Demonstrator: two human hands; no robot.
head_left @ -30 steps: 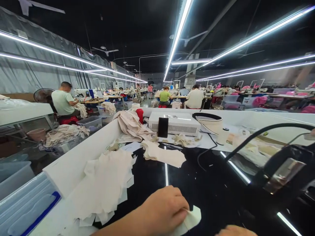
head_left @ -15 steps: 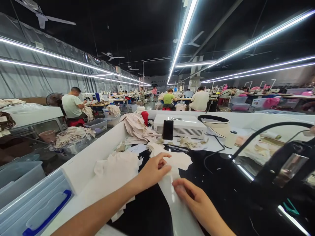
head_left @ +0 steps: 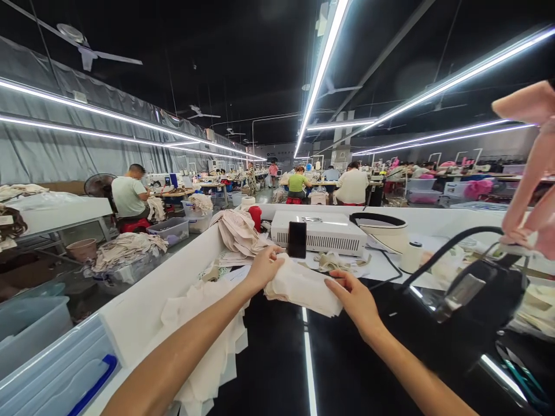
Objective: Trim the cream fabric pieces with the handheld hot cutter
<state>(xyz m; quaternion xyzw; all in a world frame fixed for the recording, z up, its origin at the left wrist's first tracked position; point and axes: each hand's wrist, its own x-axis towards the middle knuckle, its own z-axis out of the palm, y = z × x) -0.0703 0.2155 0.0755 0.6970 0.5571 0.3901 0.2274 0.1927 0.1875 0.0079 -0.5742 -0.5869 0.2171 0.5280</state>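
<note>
No lettering can be read (the pale marks (head_left: 284,154) on the far wall (head_left: 278,148) are too small).

Glossy black tabletop (head_left: 273,370) is lying open nearest; left hand (head_left: 264,268), right hand (head_left: 359,303) and cloth stack (head_left: 303,286) are filling the middle, smartphone (head_left: 297,240) and vented white box (head_left: 342,234) are blocking beyond, black hose (head_left: 451,236) is arching right.

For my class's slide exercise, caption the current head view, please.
Left hand and right hand at opposite ends of stacked cream fabric, black tabletop below.
</note>
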